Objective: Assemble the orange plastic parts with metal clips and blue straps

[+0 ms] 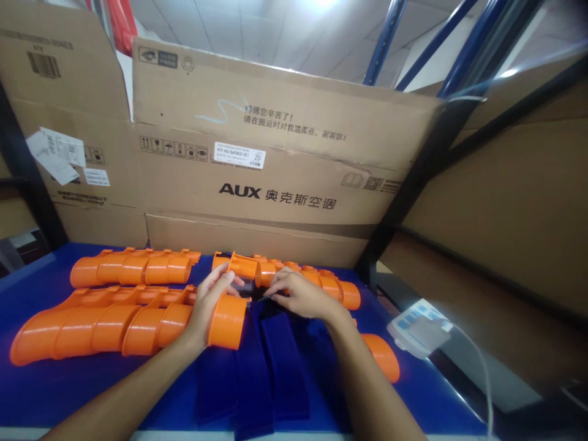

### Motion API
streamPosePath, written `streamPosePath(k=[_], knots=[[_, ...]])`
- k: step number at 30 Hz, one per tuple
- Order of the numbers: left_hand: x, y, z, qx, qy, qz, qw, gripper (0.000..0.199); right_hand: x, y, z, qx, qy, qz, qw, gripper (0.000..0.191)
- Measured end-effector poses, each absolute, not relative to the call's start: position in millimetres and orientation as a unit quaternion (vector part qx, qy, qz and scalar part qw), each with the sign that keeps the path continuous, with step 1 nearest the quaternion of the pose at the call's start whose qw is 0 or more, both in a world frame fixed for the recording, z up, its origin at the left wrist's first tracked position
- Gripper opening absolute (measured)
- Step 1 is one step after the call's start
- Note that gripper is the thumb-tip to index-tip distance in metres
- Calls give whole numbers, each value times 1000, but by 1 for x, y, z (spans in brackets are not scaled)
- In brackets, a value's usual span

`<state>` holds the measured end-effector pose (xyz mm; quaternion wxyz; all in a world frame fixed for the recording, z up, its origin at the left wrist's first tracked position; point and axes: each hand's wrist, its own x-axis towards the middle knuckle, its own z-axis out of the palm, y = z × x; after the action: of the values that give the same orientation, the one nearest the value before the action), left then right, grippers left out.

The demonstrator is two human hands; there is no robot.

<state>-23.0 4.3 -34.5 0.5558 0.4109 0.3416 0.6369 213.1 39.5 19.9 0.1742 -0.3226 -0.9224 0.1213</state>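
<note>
My left hand (209, 297) is closed around a glossy orange plastic part with a curved, cup-like end (228, 323). Its thumb and fingertips reach up to another orange section (243, 266), and whether the two are one piece is unclear. My right hand (296, 293) pinches beside it, thumb and forefinger together at the top of several dark blue strips (287, 361). What sits between those fingers is too small to make out. The strips spread toward the front edge below both hands.
Rows of orange curved parts (131, 269) lie on the blue table surface (151, 392), left and right of my hands. Printed cardboard (285, 165) stands behind. At right are a dark metal post (390, 214) and a white-and-blue device (420, 324) with a cable.
</note>
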Motion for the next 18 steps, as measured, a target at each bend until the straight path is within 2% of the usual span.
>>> streamPosePath(k=[7,18], knots=[[-22,2,-32,401,344,640,557,41,209,42,15,-340,-913,97,202,15],[-20,-3,-28,397,342,639,563,48,213,36,23,-324,-920,135,173,20]])
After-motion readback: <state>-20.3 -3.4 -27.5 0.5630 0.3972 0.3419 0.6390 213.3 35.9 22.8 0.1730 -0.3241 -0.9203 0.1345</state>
